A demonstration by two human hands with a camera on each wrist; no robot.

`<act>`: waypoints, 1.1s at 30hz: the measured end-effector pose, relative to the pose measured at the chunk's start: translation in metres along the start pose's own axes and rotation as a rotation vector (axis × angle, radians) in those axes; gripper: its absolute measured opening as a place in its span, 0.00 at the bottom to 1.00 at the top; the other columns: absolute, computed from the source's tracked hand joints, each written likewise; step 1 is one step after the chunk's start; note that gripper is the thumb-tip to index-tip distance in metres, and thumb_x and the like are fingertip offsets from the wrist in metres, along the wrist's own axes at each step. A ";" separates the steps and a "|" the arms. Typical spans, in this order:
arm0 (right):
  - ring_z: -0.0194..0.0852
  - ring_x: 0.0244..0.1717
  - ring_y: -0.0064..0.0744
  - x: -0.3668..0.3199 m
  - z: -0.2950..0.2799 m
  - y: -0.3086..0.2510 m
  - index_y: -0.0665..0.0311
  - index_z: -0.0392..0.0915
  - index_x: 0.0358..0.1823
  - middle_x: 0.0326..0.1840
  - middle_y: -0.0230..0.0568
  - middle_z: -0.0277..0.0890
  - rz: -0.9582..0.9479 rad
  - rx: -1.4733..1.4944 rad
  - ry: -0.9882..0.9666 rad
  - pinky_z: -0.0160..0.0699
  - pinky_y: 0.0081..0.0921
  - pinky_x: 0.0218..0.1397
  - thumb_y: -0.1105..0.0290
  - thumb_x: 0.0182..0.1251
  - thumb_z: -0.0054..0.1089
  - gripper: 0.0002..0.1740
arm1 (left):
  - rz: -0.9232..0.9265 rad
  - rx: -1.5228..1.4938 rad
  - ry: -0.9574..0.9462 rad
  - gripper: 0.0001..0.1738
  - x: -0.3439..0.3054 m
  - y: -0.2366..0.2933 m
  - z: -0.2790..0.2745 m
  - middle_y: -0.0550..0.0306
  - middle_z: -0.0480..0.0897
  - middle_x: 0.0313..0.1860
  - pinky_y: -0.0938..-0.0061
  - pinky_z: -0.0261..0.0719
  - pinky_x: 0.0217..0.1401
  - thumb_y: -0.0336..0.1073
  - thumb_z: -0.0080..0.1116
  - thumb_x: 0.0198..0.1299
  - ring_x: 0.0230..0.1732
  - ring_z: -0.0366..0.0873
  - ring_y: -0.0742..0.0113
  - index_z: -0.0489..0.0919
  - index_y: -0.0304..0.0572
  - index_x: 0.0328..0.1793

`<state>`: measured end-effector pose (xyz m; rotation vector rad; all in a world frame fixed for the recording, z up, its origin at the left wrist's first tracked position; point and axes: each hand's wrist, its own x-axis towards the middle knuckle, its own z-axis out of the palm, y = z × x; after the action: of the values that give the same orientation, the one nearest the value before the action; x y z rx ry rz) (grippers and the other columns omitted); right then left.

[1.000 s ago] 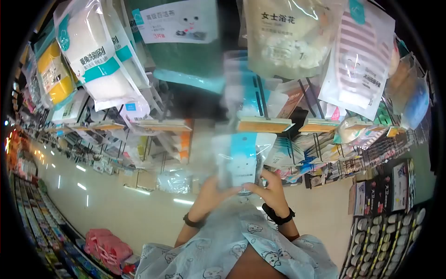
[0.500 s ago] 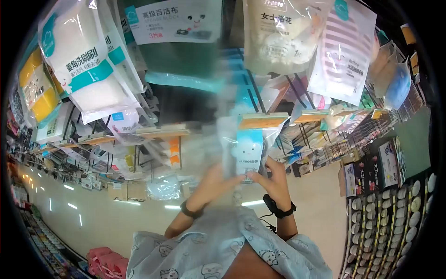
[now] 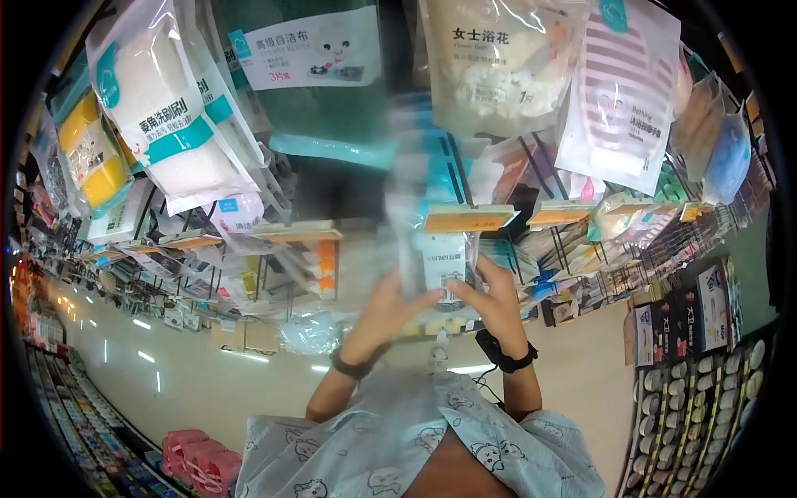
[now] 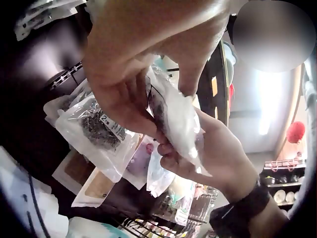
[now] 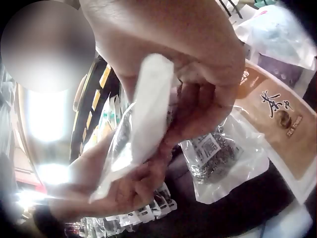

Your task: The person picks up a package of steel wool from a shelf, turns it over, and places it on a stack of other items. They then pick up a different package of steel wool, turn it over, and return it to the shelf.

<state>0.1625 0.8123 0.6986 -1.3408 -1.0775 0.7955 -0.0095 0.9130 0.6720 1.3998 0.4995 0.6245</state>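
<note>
You hold the clear-and-white packet point(image 3: 445, 261) between both hands, in front of you, its printed face turned up towards the head view. Your left hand point(image 3: 386, 311), blurred in the head view, pinches its left edge; the left wrist view confirms fingers curled against it. Your right hand point(image 3: 496, 305) pinches the right edge, thumb across the front. A black band point(image 3: 515, 361) sits on your right wrist. Just above both hands, an orange price strip point(image 3: 469, 218) overlaps the packet's upper part. Close by your right hand in its wrist view are a clear bag of dark, wiry material point(image 5: 218, 161) and a brown pouch point(image 5: 285, 121). Higher, above your right hand, hangs a cream bag point(image 3: 498, 83); up and left of your left hand hangs a white sponge pack point(image 3: 170, 162).
</note>
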 end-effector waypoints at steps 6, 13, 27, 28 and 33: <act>0.80 0.47 0.22 0.000 -0.001 -0.001 0.74 0.80 0.58 0.46 0.39 0.87 0.056 0.000 -0.003 0.77 0.25 0.55 0.71 0.67 0.69 0.21 | 0.061 -0.015 0.065 0.27 -0.002 -0.009 0.003 0.54 0.84 0.59 0.68 0.79 0.64 0.34 0.70 0.67 0.60 0.81 0.68 0.75 0.34 0.69; 0.81 0.48 0.24 -0.018 -0.013 0.004 0.73 0.81 0.59 0.47 0.41 0.87 0.115 -0.032 -0.054 0.77 0.26 0.56 0.72 0.66 0.70 0.21 | 0.120 -0.087 0.219 0.25 0.017 0.016 -0.021 0.57 0.82 0.66 0.70 0.71 0.72 0.32 0.62 0.71 0.68 0.77 0.67 0.74 0.35 0.73; 0.82 0.42 0.25 -0.020 -0.037 0.030 0.69 0.83 0.58 0.45 0.41 0.86 -0.058 -0.238 0.056 0.81 0.27 0.46 0.65 0.63 0.75 0.25 | 0.296 -0.023 0.165 0.10 0.052 0.051 0.011 0.61 0.85 0.46 0.79 0.75 0.53 0.24 0.68 0.60 0.47 0.80 0.76 0.84 0.36 0.48; 0.82 0.42 0.26 -0.019 -0.038 0.032 0.69 0.83 0.58 0.45 0.42 0.86 -0.080 -0.270 0.055 0.81 0.27 0.46 0.64 0.63 0.75 0.25 | 0.310 -0.032 0.170 0.10 0.052 0.053 0.013 0.61 0.85 0.45 0.79 0.76 0.52 0.24 0.68 0.60 0.46 0.80 0.76 0.84 0.36 0.47; 0.83 0.42 0.28 -0.010 -0.032 0.011 0.70 0.84 0.54 0.43 0.43 0.88 -0.023 -0.240 0.071 0.79 0.27 0.49 0.67 0.61 0.76 0.22 | 0.365 -0.027 0.305 0.09 0.069 0.049 0.014 0.61 0.85 0.42 0.80 0.77 0.46 0.24 0.70 0.58 0.40 0.81 0.76 0.82 0.37 0.43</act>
<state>0.1902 0.7930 0.6895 -1.5436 -1.1566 0.6108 0.0463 0.9516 0.7250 1.3877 0.4756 1.1479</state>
